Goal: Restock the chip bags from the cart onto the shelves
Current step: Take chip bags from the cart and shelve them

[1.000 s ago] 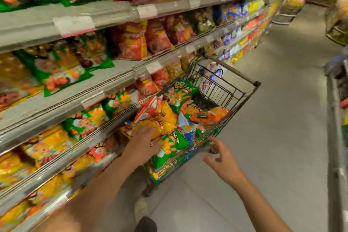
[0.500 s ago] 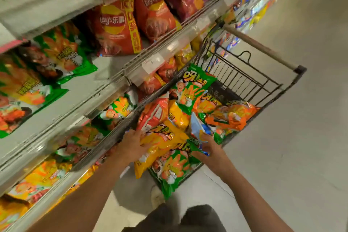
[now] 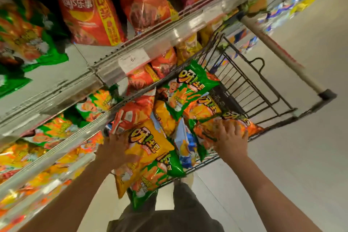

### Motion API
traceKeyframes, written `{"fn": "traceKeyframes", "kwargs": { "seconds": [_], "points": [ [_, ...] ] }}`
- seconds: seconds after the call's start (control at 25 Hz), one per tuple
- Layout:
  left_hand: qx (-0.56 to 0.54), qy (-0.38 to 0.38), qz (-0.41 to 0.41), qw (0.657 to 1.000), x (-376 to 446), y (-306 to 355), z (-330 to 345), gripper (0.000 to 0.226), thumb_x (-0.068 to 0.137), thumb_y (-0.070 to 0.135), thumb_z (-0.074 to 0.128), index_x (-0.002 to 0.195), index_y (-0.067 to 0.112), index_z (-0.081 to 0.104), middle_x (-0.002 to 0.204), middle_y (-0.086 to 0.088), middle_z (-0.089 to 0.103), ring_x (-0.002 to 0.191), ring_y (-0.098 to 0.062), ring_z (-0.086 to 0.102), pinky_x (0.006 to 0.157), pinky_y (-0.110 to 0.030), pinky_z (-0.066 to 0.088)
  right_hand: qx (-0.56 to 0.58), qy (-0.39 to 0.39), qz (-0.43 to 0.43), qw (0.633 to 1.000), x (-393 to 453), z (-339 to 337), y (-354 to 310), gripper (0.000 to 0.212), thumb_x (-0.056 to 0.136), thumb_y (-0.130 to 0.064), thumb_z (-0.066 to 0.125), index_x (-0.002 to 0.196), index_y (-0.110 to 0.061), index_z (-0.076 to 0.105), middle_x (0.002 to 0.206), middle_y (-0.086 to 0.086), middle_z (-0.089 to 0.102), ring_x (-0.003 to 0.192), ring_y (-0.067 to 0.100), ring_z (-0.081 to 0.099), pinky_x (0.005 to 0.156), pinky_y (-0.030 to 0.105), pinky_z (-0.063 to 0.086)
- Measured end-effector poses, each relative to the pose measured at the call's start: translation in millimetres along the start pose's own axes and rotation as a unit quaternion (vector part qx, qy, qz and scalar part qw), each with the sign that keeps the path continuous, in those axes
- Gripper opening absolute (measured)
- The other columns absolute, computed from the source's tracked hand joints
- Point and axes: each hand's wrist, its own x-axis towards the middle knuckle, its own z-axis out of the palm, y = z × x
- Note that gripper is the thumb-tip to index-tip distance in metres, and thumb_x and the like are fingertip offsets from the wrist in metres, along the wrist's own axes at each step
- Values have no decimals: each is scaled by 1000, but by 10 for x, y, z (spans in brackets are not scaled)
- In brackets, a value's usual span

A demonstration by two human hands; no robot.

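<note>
A black wire cart (image 3: 263,88) stands against the shelves, heaped with chip bags. My left hand (image 3: 114,150) grips the left edge of a yellow chip bag (image 3: 148,143) at the near end of the heap. My right hand (image 3: 230,138) lies on an orange chip bag (image 3: 205,133) at the cart's right side, fingers curled over it. A green chip bag (image 3: 188,84) lies on top further back, and another green bag (image 3: 150,177) hangs over the cart's near rim. The shelves (image 3: 154,43) on the left hold red, green and yellow bags.
Large red Lay's bags (image 3: 88,11) stand on the upper shelf above the cart. The cart's handle (image 3: 278,52) points away to the right. Pale floor (image 3: 301,156) stretches to the right of the cart. My dark trousers (image 3: 165,218) show at the bottom.
My view has dropped closer over the cart. My right hand has shifted from the blue bag onto the orange bag further right. My left hand still grips the yellow bag.
</note>
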Motion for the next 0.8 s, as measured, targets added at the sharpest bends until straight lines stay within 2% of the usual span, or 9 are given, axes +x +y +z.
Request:
{"fn": "traceKeyframes", "kwargs": {
  "seconds": [0.12,0.28,0.36,0.52,0.56,0.6,0.64,0.72,0.8],
  "points": [
    [0,-30,-11,1000,-139,212,-122,161,28,111,19,161,21,12,162,-12,28,150,-34,26,122,-53,21,-10,4,-32,999,130,-59,153,67,94,-25,53,154,-23,25,146,8,42,135,34,37,89,44,52],
    [-180,-43,-33,982,-257,290,24,100,70,72,73,145,16,37,138,-3,53,120,-25,55,90,-34,51,66,142,-99,983,174,-311,142,48,86,-31,68,132,-25,58,122,6,59,116,35,51,70,40,53],
    [-325,-48,-38,944,-355,287,162,95,74,49,84,147,20,31,123,8,52,106,-15,59,64,-13,48,132,188,-207,951,41,-356,-1,43,79,-22,74,122,-24,66,114,8,61,113,36,54,66,43,55],
    [-483,-45,-76,871,-532,336,272,84,72,53,82,141,39,38,101,14,42,76,-4,43,54,-10,46,216,75,-392,891,-232,-146,-282,42,73,-41,73,110,-22,72,108,4,65,104,26,59,77,37,52],
    [-515,-54,-101,849,-560,351,282,70,70,62,77,128,43,45,130,-16,57,101,-10,34,49,-15,47,311,27,-358,880,-217,-127,-312,40,73,-46,73,104,-21,74,105,3,67,102,22,60,79,35,51],
    [-556,-61,-122,820,-585,361,300,60,69,69,71,118,42,50,94,-13,76,58,-10,41,45,-21,47,421,-12,-293,858,-162,-124,-322,33,76,-46,74,98,-22,73,100,1,68,98,20,62,79,33,50],
    [-585,-60,-132,798,-600,377,331,56,71,70,69,114,38,53,89,-18,76,54,-19,65,45,-23,49,507,-28,-200,838,-74,-106,-316,28,79,-42,76,95,-21,70,98,2,68,96,21,64,79,33,51],
    [-612,-40,-132,779,-626,422,397,41,82,57,72,110,31,56,79,-11,77,55,-19,66,50,-27,53,539,-32,5,842,102,-88,-290,42,78,-31,83,108,-14,61,112,13,62,108,33,60,89,44,52],
    [-630,-20,-120,767,-627,464,467,31,84,44,76,105,30,59,79,3,79,61,-17,73,59,-30,58,609,-168,147,761,199,-18,-283,57,78,-27,85,123,-13,54,132,18,56,123,40,53,104,56,46]
  ]
}}
